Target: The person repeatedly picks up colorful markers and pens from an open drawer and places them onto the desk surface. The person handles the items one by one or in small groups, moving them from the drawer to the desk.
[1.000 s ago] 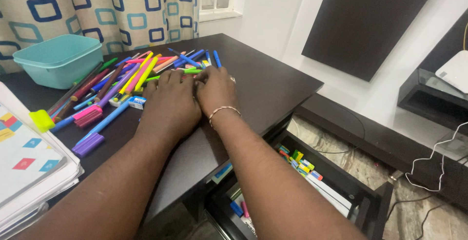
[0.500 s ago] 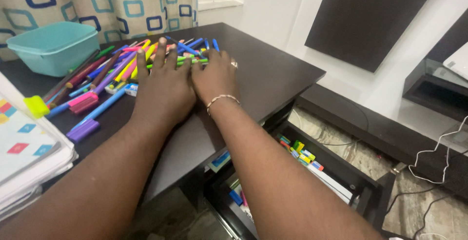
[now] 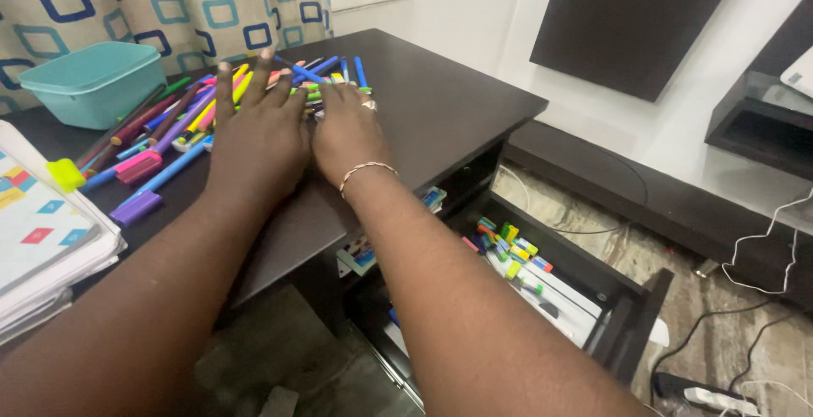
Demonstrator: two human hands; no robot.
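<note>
The left hand (image 3: 254, 142) is laid flat with fingers spread, and the right hand (image 3: 347, 133) is laid flat beside it with fingers close together, both resting on the near edge of the heap of coloured pens (image 3: 216, 108) on the dark desk (image 3: 440, 116). No pen is seen in the teal tub (image 3: 93, 82); the heap is judged unsorted, nothing being gripped. A white paper stack with coloured squares (image 3: 38, 231) lies at left, and small coloured items are seen in the open drawer (image 3: 508, 243).
</note>
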